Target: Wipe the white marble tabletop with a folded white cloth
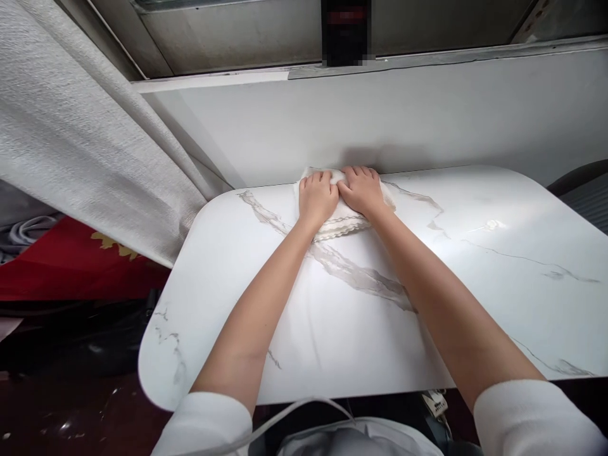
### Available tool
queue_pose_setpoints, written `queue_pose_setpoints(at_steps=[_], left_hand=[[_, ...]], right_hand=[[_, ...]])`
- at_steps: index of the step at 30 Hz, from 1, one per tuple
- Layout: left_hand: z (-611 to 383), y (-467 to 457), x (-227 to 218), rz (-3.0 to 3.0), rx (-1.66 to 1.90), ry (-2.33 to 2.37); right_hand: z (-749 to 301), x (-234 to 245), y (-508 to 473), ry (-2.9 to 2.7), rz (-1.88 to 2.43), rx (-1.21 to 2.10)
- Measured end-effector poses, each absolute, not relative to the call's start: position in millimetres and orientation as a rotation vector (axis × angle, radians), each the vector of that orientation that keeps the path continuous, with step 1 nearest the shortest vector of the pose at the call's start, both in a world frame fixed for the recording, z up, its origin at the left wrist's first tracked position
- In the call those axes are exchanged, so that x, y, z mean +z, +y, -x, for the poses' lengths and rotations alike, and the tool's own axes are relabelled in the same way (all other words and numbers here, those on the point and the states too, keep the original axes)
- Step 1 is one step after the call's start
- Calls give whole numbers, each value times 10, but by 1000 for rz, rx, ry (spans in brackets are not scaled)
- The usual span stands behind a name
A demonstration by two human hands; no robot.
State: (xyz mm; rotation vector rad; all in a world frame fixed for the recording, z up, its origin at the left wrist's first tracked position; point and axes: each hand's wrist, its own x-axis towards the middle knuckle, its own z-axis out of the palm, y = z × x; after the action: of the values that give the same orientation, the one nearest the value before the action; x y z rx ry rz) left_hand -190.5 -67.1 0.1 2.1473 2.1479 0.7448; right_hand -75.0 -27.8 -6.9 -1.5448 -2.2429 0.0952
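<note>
A folded off-white cloth [342, 225] with a wavy, scalloped edge lies at the far edge of the white marble-patterned table [228, 304]. My left hand [317, 197] presses down on its left part, palm down with fingers laid out over the fabric. Beside it, my right hand [361, 189] rests palm down on the right part, fingers stretched forward. The two thumbs nearly meet in the middle. Both arms reach straight out across the tabletop. Much of the cloth under the palms is hidden.
A white wall panel [266, 126] stands right behind the table's far edge. At the left hangs a pale curtain [104, 126], with a red cloth [90, 266] below it. A dark chair back [586, 193] shows at the right. Near my lap runs a white cable [285, 415].
</note>
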Motion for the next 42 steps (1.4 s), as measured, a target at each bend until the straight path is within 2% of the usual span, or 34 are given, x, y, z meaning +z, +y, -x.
queue_pose_setpoints(at_steps=[13, 24, 34, 42], left_hand=[[1894, -1187, 15, -2134, 683, 2218], [1707, -2091, -3, -2348, 483, 2202], [1706, -2992, 30, -2514, 381, 2132], [1841, -3359, 37, -2458, 404, 2136]], right_hand=[[725, -69, -801, -2289, 1492, 121], [514, -51, -1713, -2311, 1466, 124], [405, -67, -2663, -2450, 1429, -46], [483, 6, -2981, -2525, 1278, -73]])
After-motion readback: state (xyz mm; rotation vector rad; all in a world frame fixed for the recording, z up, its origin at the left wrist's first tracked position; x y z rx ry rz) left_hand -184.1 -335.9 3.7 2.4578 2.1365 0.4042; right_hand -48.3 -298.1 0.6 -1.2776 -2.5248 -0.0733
